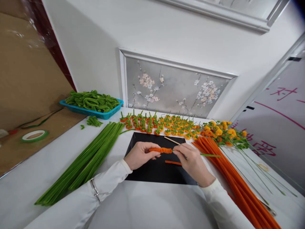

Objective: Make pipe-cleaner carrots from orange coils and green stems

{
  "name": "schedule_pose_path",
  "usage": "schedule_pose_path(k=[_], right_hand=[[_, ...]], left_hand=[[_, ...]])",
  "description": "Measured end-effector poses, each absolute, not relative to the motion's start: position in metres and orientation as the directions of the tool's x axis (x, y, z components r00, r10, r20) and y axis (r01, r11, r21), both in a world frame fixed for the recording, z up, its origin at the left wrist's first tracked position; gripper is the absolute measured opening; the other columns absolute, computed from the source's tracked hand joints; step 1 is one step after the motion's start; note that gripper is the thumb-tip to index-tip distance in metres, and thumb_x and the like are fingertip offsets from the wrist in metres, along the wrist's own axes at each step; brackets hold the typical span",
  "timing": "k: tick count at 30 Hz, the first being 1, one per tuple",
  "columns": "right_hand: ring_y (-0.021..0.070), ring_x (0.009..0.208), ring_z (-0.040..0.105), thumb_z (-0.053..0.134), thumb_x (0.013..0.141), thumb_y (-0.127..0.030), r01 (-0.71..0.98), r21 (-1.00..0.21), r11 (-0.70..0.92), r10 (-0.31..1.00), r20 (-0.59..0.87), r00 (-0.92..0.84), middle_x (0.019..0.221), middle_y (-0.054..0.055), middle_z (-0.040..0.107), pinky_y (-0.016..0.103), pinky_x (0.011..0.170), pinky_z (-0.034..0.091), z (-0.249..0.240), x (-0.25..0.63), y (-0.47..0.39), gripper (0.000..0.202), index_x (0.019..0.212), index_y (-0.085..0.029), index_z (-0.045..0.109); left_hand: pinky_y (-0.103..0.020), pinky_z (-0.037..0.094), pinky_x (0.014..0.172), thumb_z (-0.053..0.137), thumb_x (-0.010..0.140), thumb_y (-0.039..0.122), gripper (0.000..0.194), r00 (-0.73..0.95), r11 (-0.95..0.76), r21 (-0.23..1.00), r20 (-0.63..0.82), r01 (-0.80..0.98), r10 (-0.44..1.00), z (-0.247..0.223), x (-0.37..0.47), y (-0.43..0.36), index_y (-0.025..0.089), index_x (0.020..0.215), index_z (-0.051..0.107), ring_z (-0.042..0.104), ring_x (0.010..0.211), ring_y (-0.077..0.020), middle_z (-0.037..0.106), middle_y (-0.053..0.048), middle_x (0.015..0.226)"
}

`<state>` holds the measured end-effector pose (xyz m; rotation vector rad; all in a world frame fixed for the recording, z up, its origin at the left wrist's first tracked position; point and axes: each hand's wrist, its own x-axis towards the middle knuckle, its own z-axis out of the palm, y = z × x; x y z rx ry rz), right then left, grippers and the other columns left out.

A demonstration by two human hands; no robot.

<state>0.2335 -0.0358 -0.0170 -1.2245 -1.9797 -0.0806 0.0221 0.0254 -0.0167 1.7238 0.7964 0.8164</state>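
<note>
An orange coil of pipe cleaner (163, 150) is stretched between my two hands above a black mat (147, 173). My left hand (140, 155) pinches the coil's left end between thumb and fingers. At its right end, my right hand (190, 160) pinches a green pipe cleaner (211, 155), whose tail sticks out to the right past the hand. A pale wooden stick (172, 140) lies on the mat behind the coil. Nearer to me, a short piece of orange pipe cleaner (173, 163) lies partly under my right hand.
Long green pipe cleaners (88, 165) lie at left, long orange ones (231, 178) at right. Rows of small orange and yellow pumpkins (176, 124) stand behind the mat. A blue basket (105, 114) holds green pieces. Yellow flowers (222, 130) lie at right; green tape (35, 135) is far left.
</note>
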Motion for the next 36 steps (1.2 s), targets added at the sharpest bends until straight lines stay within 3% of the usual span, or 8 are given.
schedule_pose_path(k=[7, 12, 17, 36], right_hand=[[0.0171, 0.073, 0.062, 0.046, 0.091, -0.018, 0.749, -0.362, 0.554, 0.729, 0.646, -0.227, 0.081, 0.005, 0.066, 0.029, 0.066, 0.051, -0.019, 0.229, -0.035, 0.018, 0.087, -0.02, 0.064], [0.0182, 0.08, 0.064, 0.051, 0.089, -0.019, 0.743, -0.387, 0.546, 0.749, 0.624, -0.225, 0.091, 0.006, 0.067, 0.03, 0.072, 0.053, -0.014, 0.239, -0.036, 0.016, 0.1, -0.02, 0.063], [0.0178, 0.072, 0.063, 0.05, 0.09, -0.022, 0.753, -0.38, 0.537, 0.743, 0.635, -0.211, 0.079, 0.006, 0.065, 0.029, 0.066, 0.053, -0.012, 0.244, -0.037, 0.017, 0.086, -0.019, 0.066], [0.0196, 0.083, 0.062, 0.051, 0.089, -0.017, 0.763, -0.355, 0.539, 0.757, 0.601, -0.255, 0.091, 0.007, 0.065, 0.032, 0.074, 0.052, -0.022, 0.238, -0.033, 0.016, 0.098, -0.019, 0.065]], left_hand=[[-0.027, 0.057, 0.066, 0.062, 0.077, 0.024, 0.024, 0.583, -0.278, 0.95, 0.148, 0.14, 0.799, -0.016, 0.022, 0.023, 0.011, 0.095, 0.07, 0.069, 0.073, -0.0178, 0.073, -0.007, 0.08], [-0.027, 0.056, 0.065, 0.062, 0.077, 0.024, 0.024, 0.559, -0.283, 0.948, 0.159, 0.144, 0.814, -0.015, 0.021, 0.025, 0.011, 0.096, 0.07, 0.069, 0.072, -0.0181, 0.073, -0.008, 0.079], [-0.028, 0.057, 0.066, 0.063, 0.076, 0.024, 0.024, 0.549, -0.296, 0.943, 0.168, 0.153, 0.819, -0.017, 0.019, 0.027, 0.011, 0.095, 0.07, 0.069, 0.073, -0.0187, 0.074, -0.008, 0.078], [-0.025, 0.052, 0.068, 0.061, 0.077, 0.022, 0.021, 0.569, -0.397, 0.876, 0.187, 0.272, 0.801, -0.013, 0.022, 0.022, 0.013, 0.091, 0.072, 0.069, 0.07, -0.0178, 0.074, -0.005, 0.079]])
